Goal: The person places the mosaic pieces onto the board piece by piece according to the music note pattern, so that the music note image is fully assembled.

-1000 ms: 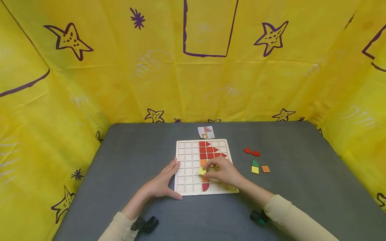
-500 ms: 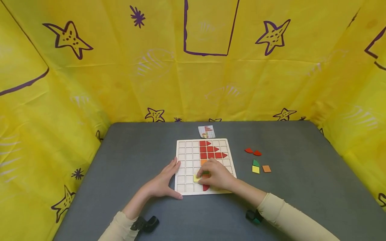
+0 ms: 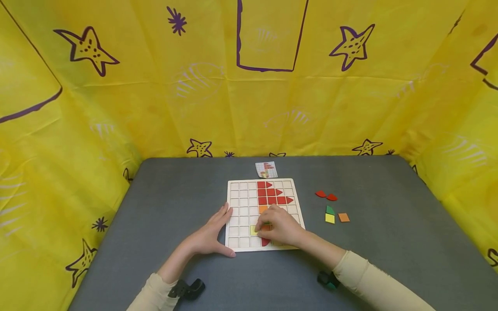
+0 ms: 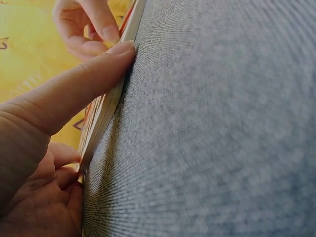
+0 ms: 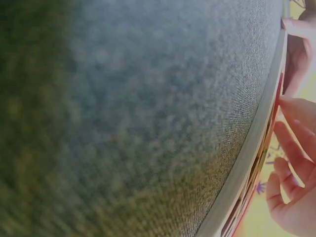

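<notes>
A pale wooden grid board (image 3: 238,208) lies on the table, with red, orange and other coloured tiles set in its cells. My left hand (image 3: 209,235) braces the near left corner, fingers along the left side. In the left wrist view its straight thumb (image 4: 84,86) lies against the near edge. Over the lower middle of the board, my right hand (image 3: 282,224) pinches a yellow square tile (image 3: 252,230) at its right side. That tile sits at a cell left of the orange tile (image 3: 263,209) column. My right hand hides some cells and tiles beneath it.
Right of the board lie two red curved tiles (image 3: 326,195), a green tile (image 3: 330,210), a yellow square (image 3: 330,218) and an orange square (image 3: 343,217). A small pattern card (image 3: 266,169) lies behind the board. Yellow printed cloth (image 3: 210,112) surrounds the grey table (image 3: 175,190).
My right hand has carried the yellow square left and toward me, down to a cell left of the orange column. Over the last half second it has barely moved. My left hand stays put.
</notes>
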The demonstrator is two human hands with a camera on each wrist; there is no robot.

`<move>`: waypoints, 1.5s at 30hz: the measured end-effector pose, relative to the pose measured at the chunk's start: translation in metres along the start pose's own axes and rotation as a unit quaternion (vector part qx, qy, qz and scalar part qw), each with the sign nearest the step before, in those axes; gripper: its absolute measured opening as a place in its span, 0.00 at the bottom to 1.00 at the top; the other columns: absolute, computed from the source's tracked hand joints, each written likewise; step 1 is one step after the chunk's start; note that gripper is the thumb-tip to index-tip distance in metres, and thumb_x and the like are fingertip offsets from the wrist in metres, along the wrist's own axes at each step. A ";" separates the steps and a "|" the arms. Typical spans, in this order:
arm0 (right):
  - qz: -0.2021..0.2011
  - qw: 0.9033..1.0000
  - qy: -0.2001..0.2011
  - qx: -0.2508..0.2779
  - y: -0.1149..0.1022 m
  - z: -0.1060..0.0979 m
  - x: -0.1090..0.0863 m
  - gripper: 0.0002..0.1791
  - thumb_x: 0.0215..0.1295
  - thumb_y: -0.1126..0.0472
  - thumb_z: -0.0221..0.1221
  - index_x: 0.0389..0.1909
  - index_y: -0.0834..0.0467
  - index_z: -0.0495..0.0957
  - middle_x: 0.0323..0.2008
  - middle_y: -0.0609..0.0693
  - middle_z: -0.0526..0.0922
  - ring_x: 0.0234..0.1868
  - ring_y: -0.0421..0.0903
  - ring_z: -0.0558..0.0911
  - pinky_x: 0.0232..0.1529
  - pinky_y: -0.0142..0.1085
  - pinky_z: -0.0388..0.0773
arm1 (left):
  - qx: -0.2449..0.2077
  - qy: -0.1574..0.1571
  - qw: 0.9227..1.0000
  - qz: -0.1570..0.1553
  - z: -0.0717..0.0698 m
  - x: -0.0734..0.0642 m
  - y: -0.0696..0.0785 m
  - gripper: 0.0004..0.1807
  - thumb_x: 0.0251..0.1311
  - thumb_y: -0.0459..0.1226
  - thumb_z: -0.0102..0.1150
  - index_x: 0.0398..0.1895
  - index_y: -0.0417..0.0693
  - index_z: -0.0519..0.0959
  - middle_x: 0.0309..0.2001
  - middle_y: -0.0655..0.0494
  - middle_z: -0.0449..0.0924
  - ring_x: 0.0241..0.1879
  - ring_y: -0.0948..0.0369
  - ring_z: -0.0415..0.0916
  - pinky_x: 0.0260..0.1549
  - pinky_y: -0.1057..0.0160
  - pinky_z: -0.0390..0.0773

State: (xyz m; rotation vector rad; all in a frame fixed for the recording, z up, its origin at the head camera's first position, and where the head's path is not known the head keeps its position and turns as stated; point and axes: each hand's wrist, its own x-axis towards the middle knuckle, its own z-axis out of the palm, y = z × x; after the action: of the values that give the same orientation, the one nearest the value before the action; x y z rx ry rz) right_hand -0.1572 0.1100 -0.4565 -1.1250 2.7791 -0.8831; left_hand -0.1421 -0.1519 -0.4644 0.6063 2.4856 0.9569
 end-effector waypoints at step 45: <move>0.247 0.963 0.106 -0.025 0.094 -0.082 -0.128 0.12 0.53 0.54 0.69 0.39 0.50 0.83 0.29 0.45 0.77 0.36 0.44 0.69 0.36 0.38 0.63 | 0.007 0.004 1.000 0.005 0.001 -0.001 -0.002 0.67 0.35 0.53 0.77 0.75 0.45 0.44 0.77 0.48 0.31 0.75 0.47 0.32 0.67 0.40 0.47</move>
State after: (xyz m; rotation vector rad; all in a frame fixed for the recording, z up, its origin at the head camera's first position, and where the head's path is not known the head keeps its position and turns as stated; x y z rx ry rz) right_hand -0.1397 0.2882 -0.4594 -0.3093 3.0435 -0.9149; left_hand -0.1415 -0.1529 -0.4666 0.6210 2.5012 0.9474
